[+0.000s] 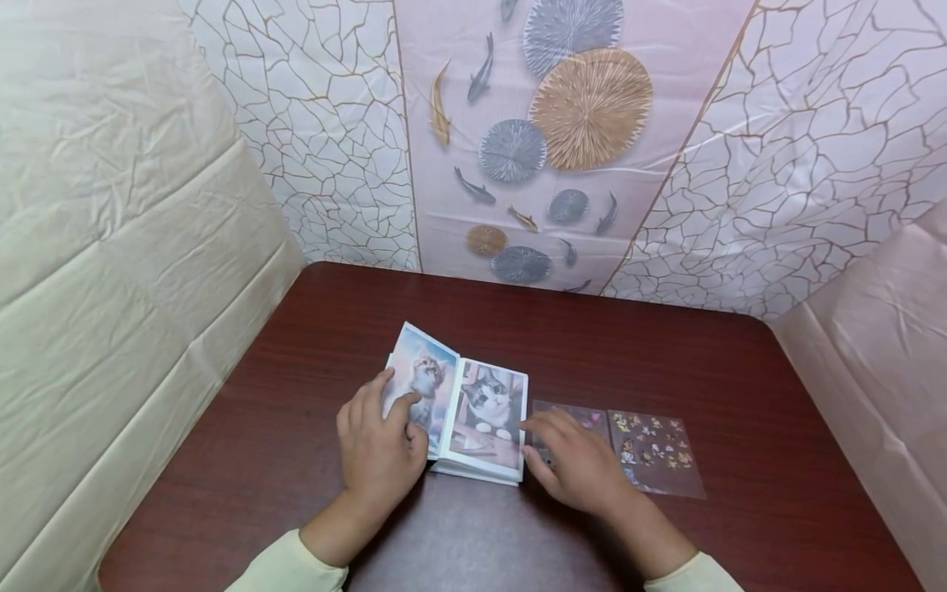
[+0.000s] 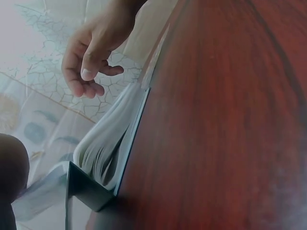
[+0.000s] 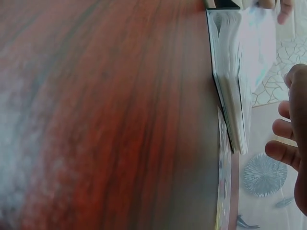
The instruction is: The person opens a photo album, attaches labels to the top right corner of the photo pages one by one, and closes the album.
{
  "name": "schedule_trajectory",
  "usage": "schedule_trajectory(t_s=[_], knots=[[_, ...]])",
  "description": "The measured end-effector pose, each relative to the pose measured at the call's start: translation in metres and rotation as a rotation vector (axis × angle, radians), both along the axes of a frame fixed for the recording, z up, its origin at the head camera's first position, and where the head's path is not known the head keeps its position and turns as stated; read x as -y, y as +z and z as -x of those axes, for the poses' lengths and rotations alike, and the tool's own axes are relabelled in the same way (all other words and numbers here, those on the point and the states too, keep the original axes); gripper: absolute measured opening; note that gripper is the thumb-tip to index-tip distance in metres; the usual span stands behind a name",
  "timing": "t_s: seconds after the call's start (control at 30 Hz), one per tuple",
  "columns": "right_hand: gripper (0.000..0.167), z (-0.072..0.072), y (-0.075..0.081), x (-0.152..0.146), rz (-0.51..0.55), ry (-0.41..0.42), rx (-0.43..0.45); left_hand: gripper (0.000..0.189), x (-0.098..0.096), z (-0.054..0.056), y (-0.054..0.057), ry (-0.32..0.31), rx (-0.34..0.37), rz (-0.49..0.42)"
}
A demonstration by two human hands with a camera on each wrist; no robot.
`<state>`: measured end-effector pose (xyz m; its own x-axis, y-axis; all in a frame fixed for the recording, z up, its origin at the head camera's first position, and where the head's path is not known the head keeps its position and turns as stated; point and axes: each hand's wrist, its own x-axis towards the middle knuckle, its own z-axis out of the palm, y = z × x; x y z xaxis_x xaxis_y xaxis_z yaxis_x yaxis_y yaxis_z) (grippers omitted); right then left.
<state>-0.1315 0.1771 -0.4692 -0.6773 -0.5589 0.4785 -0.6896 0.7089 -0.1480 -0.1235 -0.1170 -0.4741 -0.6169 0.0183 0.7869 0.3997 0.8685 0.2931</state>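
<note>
A small photo album (image 1: 484, 470) with white page edges lies spread on the table. Its left page (image 1: 436, 349) carries a picture of a kitten against a pastel sky and slants up from the table. A grey-and-white cat fills the right page (image 1: 490, 399). My left hand (image 1: 381, 444) rests on the left page with its fingers spread, the index finger over the picture. Just off the right page's outer edge is my right hand (image 1: 580, 464), fingers loosely bent and holding nothing. In the left wrist view this right hand (image 2: 93, 60) hovers above the album's leaves (image 2: 108, 143).
To the album's right lie two clear plastic sheets: one (image 1: 654, 452) bears small gold and white stickers, the other (image 1: 570, 411) is partly under my right hand. The dark red wooden table (image 1: 296, 395) is bounded by hung cloths, the back one (image 1: 355, 148) patterned.
</note>
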Motion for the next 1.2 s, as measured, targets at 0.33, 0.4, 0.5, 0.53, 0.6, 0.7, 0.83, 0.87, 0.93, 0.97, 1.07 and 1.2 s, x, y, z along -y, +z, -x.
schedule_trajectory(t_s=[0.33, 0.4, 0.5, 0.53, 0.6, 0.7, 0.83, 0.87, 0.93, 0.97, 1.07, 1.2], knots=[[0.031, 0.000, -0.004, -0.006, -0.008, -0.007, -0.018, 0.017, 0.007, -0.003, -0.008, 0.033, 0.133, 0.056], [0.031, 0.000, -0.004, -0.006, -0.010, -0.009, -0.009, 0.015, 0.008, -0.003, -0.010, 0.039, 0.171, 0.052], [0.031, 0.000, -0.005, -0.008, -0.016, -0.015, 0.006, 0.013, 0.009, -0.004, -0.012, 0.049, 0.253, 0.051], [0.032, 0.000, -0.005, -0.008, -0.017, -0.016, 0.013, 0.014, 0.009, -0.005, -0.012, 0.050, 0.280, 0.053], [0.031, -0.001, -0.005, -0.009, -0.019, -0.018, 0.023, 0.014, 0.009, -0.005, -0.013, 0.053, 0.327, 0.055], [0.032, -0.001, -0.005, -0.011, -0.018, -0.019, 0.031, 0.015, 0.010, -0.005, -0.014, 0.052, 0.375, 0.060], [0.032, -0.002, -0.006, -0.015, -0.010, -0.025, 0.038, 0.015, 0.009, -0.004, -0.015, 0.049, 0.423, 0.077], [0.033, -0.002, -0.006, -0.016, -0.010, -0.028, 0.036, 0.015, 0.009, -0.004, -0.015, 0.048, 0.435, 0.083], [0.032, -0.002, -0.007, -0.018, -0.003, -0.031, 0.037, 0.015, 0.009, -0.003, -0.014, 0.047, 0.459, 0.091], [0.033, -0.002, -0.008, -0.019, -0.001, -0.030, 0.039, 0.015, 0.009, -0.003, -0.014, 0.048, 0.467, 0.094], [0.033, -0.002, -0.009, -0.021, 0.003, -0.026, 0.039, 0.016, 0.009, -0.002, -0.013, 0.050, 0.480, 0.094], [0.033, -0.002, -0.011, -0.024, 0.002, -0.027, 0.046, 0.015, 0.007, -0.001, -0.009, 0.037, 0.474, 0.076]])
